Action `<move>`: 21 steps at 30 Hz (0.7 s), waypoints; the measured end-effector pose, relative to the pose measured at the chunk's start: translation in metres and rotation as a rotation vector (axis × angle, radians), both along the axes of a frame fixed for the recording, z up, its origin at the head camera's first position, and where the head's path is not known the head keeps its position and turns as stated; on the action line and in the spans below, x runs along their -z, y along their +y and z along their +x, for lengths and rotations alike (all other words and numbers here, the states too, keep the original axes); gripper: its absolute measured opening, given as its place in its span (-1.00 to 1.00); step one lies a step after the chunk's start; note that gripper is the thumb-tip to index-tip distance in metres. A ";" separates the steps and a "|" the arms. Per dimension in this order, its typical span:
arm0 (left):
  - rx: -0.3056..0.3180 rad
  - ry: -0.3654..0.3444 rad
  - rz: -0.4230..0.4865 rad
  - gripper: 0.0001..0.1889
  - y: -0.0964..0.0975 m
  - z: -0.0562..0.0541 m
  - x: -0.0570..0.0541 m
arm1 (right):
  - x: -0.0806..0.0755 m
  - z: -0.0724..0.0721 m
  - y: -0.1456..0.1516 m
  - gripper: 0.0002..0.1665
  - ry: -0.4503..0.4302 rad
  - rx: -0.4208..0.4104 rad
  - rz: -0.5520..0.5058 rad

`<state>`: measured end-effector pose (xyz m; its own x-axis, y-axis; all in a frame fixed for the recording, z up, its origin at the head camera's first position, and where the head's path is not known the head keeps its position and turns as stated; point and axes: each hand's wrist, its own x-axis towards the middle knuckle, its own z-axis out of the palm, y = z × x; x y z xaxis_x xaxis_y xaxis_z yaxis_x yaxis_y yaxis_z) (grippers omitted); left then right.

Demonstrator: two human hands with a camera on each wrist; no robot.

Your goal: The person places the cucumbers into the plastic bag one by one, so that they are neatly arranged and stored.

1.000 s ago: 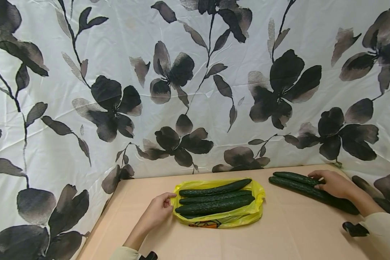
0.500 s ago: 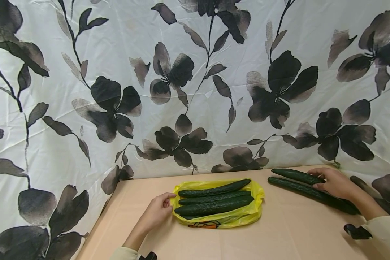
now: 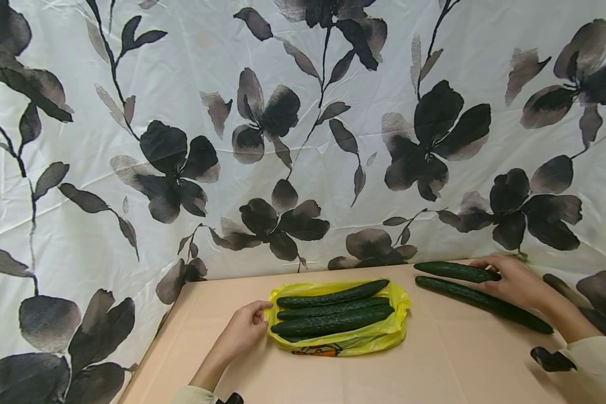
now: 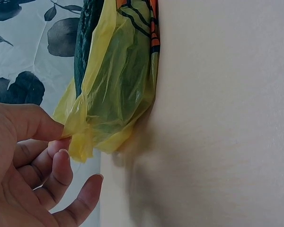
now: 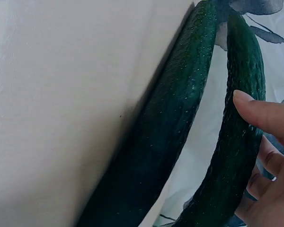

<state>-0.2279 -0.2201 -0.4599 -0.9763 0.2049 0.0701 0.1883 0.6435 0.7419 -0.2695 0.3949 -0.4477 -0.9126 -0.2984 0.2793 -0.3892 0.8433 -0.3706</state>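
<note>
My left hand (image 3: 246,326) pinches the left edge of a yellow plastic bag (image 3: 371,342) between thumb and forefinger, as the left wrist view shows. Several dark green cucumbers (image 3: 333,322) lie side by side in the bag's open mouth. Over on the right, my right hand (image 3: 515,280) grips a cucumber (image 3: 449,271), thumb on one side and fingers on the other in the right wrist view. Just in front of it, a longer cucumber (image 3: 485,303) lies on the table, apart from the held one.
The table (image 3: 459,365) has a peach-coloured cover. A white cloth (image 3: 333,168) with dark printed flowers hangs behind it. Black devices (image 3: 552,359) are strapped at both wrists.
My right hand has moved the gripped cucumber up and away from the longer one, and a gap now shows between them. The left hand and bag stay nearly still.
</note>
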 end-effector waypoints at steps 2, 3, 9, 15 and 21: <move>-0.005 0.001 -0.002 -0.60 0.001 0.000 0.000 | -0.002 -0.001 -0.001 -0.40 0.000 -0.004 -0.007; -0.007 0.001 -0.001 -0.60 0.001 0.000 0.000 | -0.003 -0.001 -0.002 -0.40 0.000 -0.007 -0.012; -0.021 -0.004 -0.002 -0.59 0.004 -0.002 0.001 | -0.007 -0.006 -0.006 -0.41 0.012 -0.010 -0.043; -0.031 0.011 -0.009 -0.59 0.005 -0.004 0.003 | -0.014 -0.011 -0.013 -0.44 0.037 -0.021 -0.051; -0.042 0.019 -0.016 -0.60 0.008 -0.006 0.003 | -0.020 -0.015 -0.021 -0.48 0.026 -0.045 -0.035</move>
<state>-0.2336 -0.2124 -0.4628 -0.9825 0.1655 0.0858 0.1752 0.6629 0.7279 -0.2848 0.3736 -0.4279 -0.8906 -0.3288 0.3141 -0.4366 0.8115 -0.3884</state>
